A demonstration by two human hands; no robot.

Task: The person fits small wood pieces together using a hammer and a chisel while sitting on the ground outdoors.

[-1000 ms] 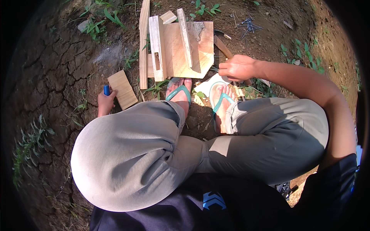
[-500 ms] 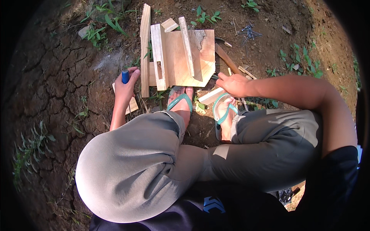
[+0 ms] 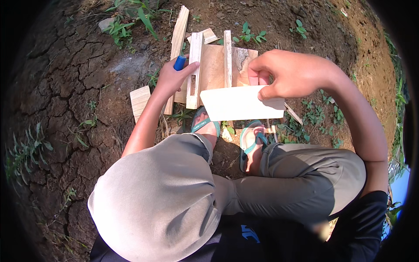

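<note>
In my right hand (image 3: 294,72) a pale, flat wooden board (image 3: 238,105) is pinched at its upper right edge, raised above my sandalled feet. Its left end is cut at a slant. My left hand (image 3: 169,79) is closed around a blue marker-like cylinder (image 3: 179,63), whose lower part the fingers hide. That hand's thumb reaches the side of a slotted wooden strip (image 3: 195,54). The strip lies over a brown wooden panel (image 3: 212,65), with a second narrow strip (image 3: 228,59) to its right. Left of them lies a long wooden piece (image 3: 180,32), partly behind my left hand.
A light wood offcut (image 3: 140,101) lies on cracked soil left of my left forearm. Another small block (image 3: 208,36) rests beyond the panel. Thin wood scraps (image 3: 293,114) and low green plants (image 3: 312,111) are on the right. A grey stone (image 3: 105,24) sits at the far left.
My right hand has lifted the pale board from the ground beside my right foot and brought it up and left. My left hand has moved right, to the slotted strip, still with the blue cylinder.
</note>
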